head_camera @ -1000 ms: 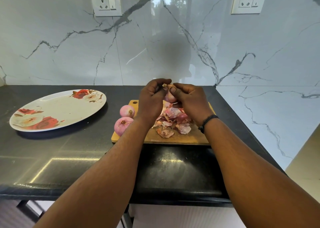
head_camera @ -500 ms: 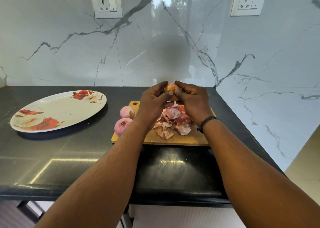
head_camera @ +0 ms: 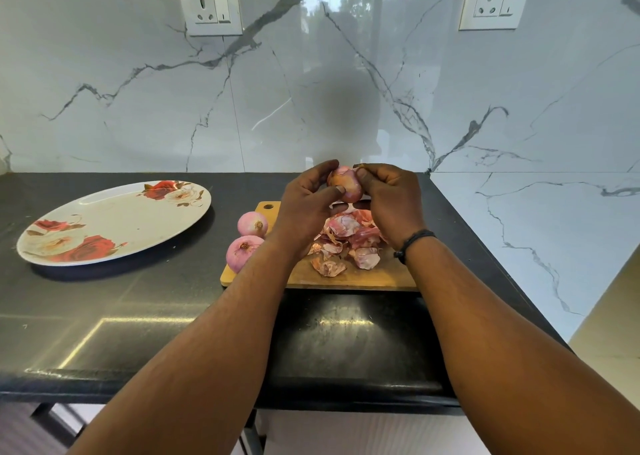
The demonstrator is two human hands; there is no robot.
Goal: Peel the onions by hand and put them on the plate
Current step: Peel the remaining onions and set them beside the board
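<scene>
Gripping 1 onion (head_camera: 344, 183) between left hand (head_camera: 306, 209) and right hand (head_camera: 391, 200); 2 onions (head_camera: 252, 224) at cutting board's (head_camera: 346, 276) left edge; 1 plate (head_camera: 114, 222).

glossy white marble wall (head_camera: 138, 108) with two sockets (head_camera: 210, 7), above a black countertop (head_camera: 104, 316)

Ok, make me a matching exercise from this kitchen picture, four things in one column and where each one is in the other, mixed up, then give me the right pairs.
Things:
1. plate
2. held onion
3. onion skins
4. wristband

Places:
A. piled on the cutting board
B. between the left hand and the right hand
C. on the right wrist
D. on the counter, left of the board

Pairs: 1-D, 2-B, 3-A, 4-C
</scene>
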